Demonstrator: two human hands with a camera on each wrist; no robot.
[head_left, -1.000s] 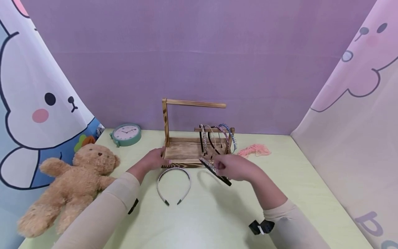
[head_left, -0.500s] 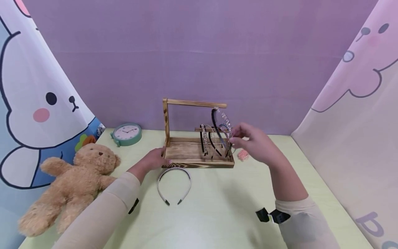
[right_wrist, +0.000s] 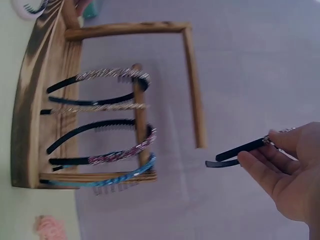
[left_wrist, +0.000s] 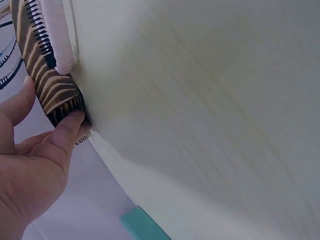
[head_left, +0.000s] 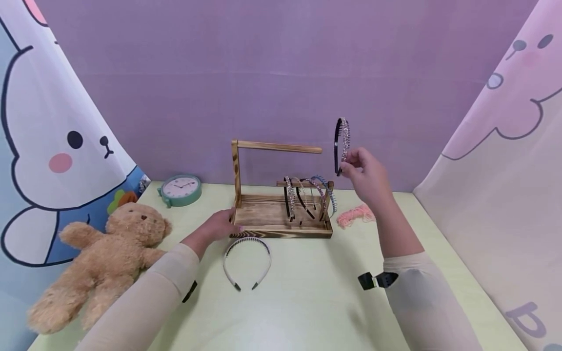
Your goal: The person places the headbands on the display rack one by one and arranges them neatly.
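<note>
My right hand [head_left: 371, 179] pinches a black headband with a sparkly pinkish-silver band [head_left: 345, 134], raised upright just right of the upper bar's free end. In the right wrist view its two black ends [right_wrist: 242, 150] stick out from my fingers, apart from the bar. A wooden rack [head_left: 256, 213] with a tray base and two bars stands on the table. My left hand [head_left: 215, 225] grips its front left corner, thumb and fingers on either side. Several headbands, one of them blue [head_left: 332, 197], hang on the lower bar. A white headband [head_left: 225, 263] lies in front of the rack.
To the left lie a brown teddy bear [head_left: 111, 258] and a teal clock [head_left: 181, 190]. A bundle of pink yarn [head_left: 356, 214] is right of the rack. A purple backdrop [head_left: 281, 87] rises behind, with patterned curtains at both sides.
My right hand has lifted the sparkly headband from low in front of the rack, up and rightward past the lower bar to beside the upper bar's end. My left hand stays put.
</note>
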